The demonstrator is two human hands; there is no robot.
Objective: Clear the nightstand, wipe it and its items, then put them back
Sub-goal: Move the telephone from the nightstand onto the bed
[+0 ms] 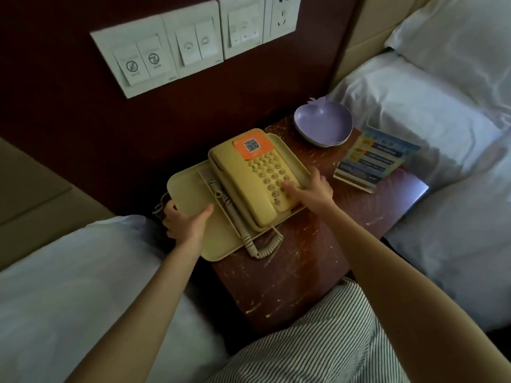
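The yellow tray (pixel 193 189) (phone (pixel 249 175) on top) is gripped at both short ends by the left hand (pixel 185 222) and right hand (pixel 312 192).

A yellow telephone (pixel 249 183) sits on a cream tray (pixel 193 194) overhanging the scratched nightstand's (pixel 290 272) left edge.

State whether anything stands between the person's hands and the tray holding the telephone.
Nothing does. The left hand already grips the tray at its left edge, and the right hand holds its right edge, thumb on the telephone.
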